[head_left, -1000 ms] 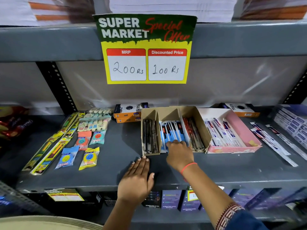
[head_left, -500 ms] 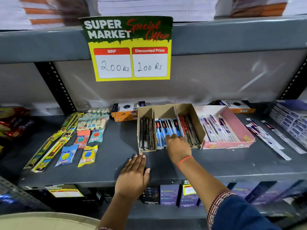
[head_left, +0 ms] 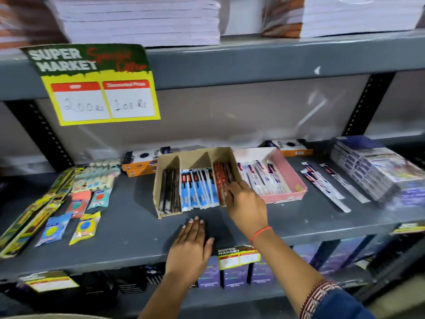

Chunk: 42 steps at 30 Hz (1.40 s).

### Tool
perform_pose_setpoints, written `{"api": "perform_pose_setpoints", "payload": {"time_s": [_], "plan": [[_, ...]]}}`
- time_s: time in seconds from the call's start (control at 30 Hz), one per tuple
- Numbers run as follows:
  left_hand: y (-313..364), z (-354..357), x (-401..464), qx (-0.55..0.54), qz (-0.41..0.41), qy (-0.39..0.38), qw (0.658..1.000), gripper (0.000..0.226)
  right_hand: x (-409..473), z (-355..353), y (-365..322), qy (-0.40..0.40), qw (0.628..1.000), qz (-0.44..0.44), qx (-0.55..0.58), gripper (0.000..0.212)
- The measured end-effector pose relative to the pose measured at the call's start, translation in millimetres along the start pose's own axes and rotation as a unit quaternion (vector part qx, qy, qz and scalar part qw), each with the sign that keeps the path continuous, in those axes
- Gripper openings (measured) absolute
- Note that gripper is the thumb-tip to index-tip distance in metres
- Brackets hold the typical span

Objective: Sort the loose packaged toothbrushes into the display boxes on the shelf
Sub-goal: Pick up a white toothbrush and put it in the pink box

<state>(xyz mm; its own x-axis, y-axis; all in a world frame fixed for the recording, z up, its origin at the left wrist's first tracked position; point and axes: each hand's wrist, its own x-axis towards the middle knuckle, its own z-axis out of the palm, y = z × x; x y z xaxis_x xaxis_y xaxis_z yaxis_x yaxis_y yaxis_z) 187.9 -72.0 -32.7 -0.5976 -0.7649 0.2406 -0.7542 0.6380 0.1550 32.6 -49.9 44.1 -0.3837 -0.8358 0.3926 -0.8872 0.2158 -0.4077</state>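
Observation:
A three-part cardboard display box (head_left: 193,155) sits mid-shelf. It holds black packaged toothbrushes (head_left: 169,192) on the left, blue ones (head_left: 197,189) in the middle and red ones (head_left: 220,178) on the right. Beside it, a pink box (head_left: 290,178) holds white toothbrush packs (head_left: 262,179). Two loose toothbrush packs (head_left: 323,188) lie on the shelf right of the pink box. My right hand (head_left: 246,203) rests its bent fingertips on the front ends of the red packs, gripping nothing that I can see. My left hand (head_left: 190,247) lies flat on the shelf before the cardboard box.
Small sponge and scrubber packs (head_left: 85,226) and long green-yellow packs (head_left: 30,222) cover the shelf's left. Orange boxes (head_left: 140,165) stand at the back. A stack of blue-white packages (head_left: 377,169) fills the right. A price sign (head_left: 101,88) hangs above. Purple boxes (head_left: 234,275) stand on the shelf below.
My right hand has moved from the blue packs to the red compartment on the right. My left hand stays flat on the shelf. The camera has tilted up and to the right.

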Motion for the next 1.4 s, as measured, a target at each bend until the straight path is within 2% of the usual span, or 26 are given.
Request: {"api": "perform_pose_setpoints", "payload": {"time_s": [0.1, 0.33, 0.4, 0.5, 0.63, 0.77, 1.17, 1.3, 1.4], "plan": [[37.8, 11.3, 12.4, -0.012, 0.039, -0.045, 0.998, 0.056, -0.3, -15.6, 26.9, 0.021, 1.0, 0.021, -0.002, 0.021], [113.6, 30.4, 43.9, -0.027, 0.152, -0.023, 0.988, 0.048, -3.2, -56.9, 122.7, 0.085, 0.984, 0.147, 0.058, 0.016], [132.4, 33.3, 54.6, -0.024, 0.165, -0.05, 0.985, 0.052, -0.6, -67.7, 155.8, 0.086, 0.976, 0.195, 0.053, 0.017], [149.0, 44.2, 70.6, -0.011, 0.165, -0.075, 0.983, 0.055, 3.5, -77.5, 197.9, 0.044, 0.967, 0.251, -0.005, 0.019], [160.4, 53.4, 82.2, -0.003, 0.158, -0.074, 0.985, 0.053, 10.0, -78.6, 234.3, -0.042, 0.961, 0.259, -0.086, 0.026], [158.3, 56.9, 81.0, 0.014, 0.141, -0.079, 0.987, 0.053, 18.0, -76.5, 246.8, -0.109, 0.956, 0.261, -0.08, 0.03], [159.7, 54.7, 79.6, 0.013, 0.133, -0.08, 0.988, 0.052, 34.4, -73.3, 252.3, -0.13, 0.947, 0.291, 0.033, 0.015], [159.1, 54.5, 79.3, 0.015, 0.134, -0.08, 0.988, 0.052, 31.0, -76.7, 253.8, -0.056, 0.923, 0.338, 0.176, 0.014], [159.8, 54.9, 78.9, 0.014, 0.129, -0.089, 0.987, 0.052, 24.1, -81.8, 247.2, 0.01, 0.882, 0.351, 0.315, 0.01]]}}
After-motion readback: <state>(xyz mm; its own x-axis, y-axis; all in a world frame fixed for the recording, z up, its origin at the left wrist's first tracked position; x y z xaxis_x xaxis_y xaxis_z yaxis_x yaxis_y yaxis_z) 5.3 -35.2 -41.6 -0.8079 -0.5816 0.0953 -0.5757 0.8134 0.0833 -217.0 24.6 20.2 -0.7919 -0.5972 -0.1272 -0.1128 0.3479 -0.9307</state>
